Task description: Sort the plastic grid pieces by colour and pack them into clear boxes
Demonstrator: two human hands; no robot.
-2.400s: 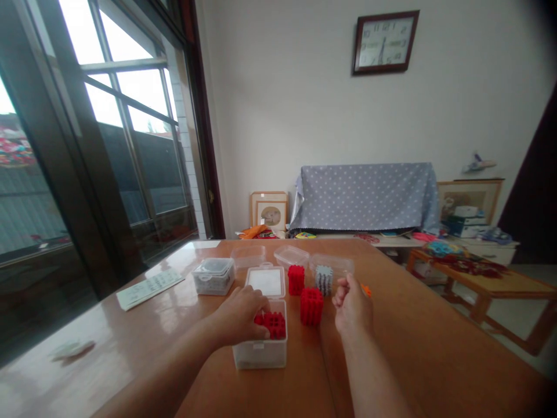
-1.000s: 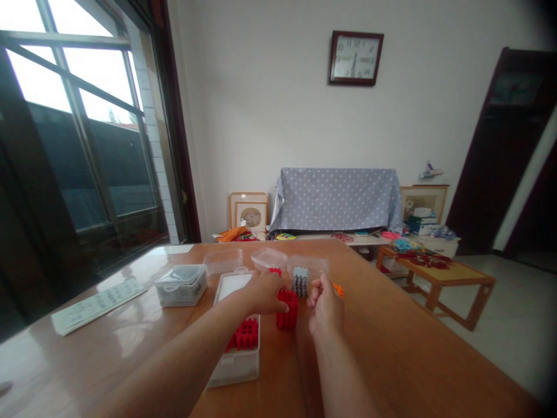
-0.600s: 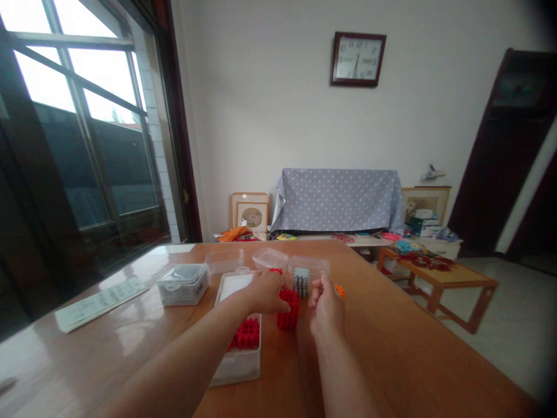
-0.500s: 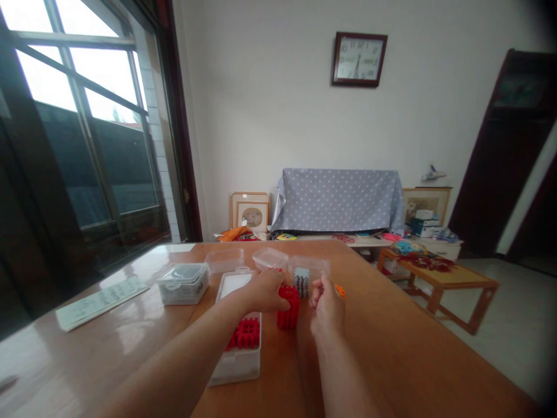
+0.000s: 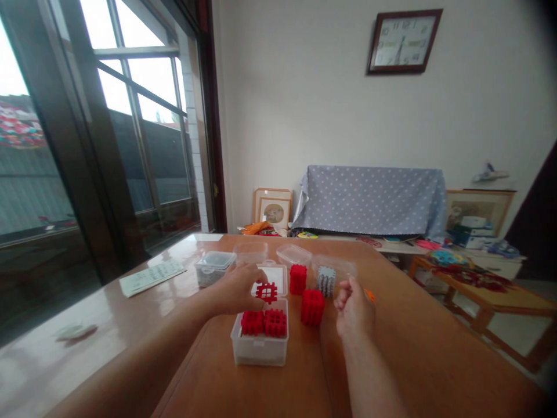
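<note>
My left hand (image 5: 237, 288) pinches a flat red notched building piece (image 5: 267, 293) by its edge. It is held above an open clear plastic box (image 5: 260, 353), where two stacks of similar red pieces (image 5: 275, 323) lie. My right hand (image 5: 355, 310) is closed at the right, its fingers curled; whatever it may grip is hidden. Between the hands stand a red stack (image 5: 312, 307) and, behind it, another red stack (image 5: 298, 278). A grey stack of notched pieces (image 5: 326, 281) stands just beyond my right hand. Some orange pieces (image 5: 369, 295) peek out behind that hand.
A lidded clear box (image 5: 214, 267) sits left of centre on the wooden table (image 5: 300, 377). Open clear containers (image 5: 294, 254) line the back. A printed sheet (image 5: 153, 277) lies at the left. A low wooden side table (image 5: 472, 296) stands to the right.
My left hand has left the red stack and moved left over the box, now with a red piece in it. My right hand stays closed beside the grey stack. The view has turned left.
</note>
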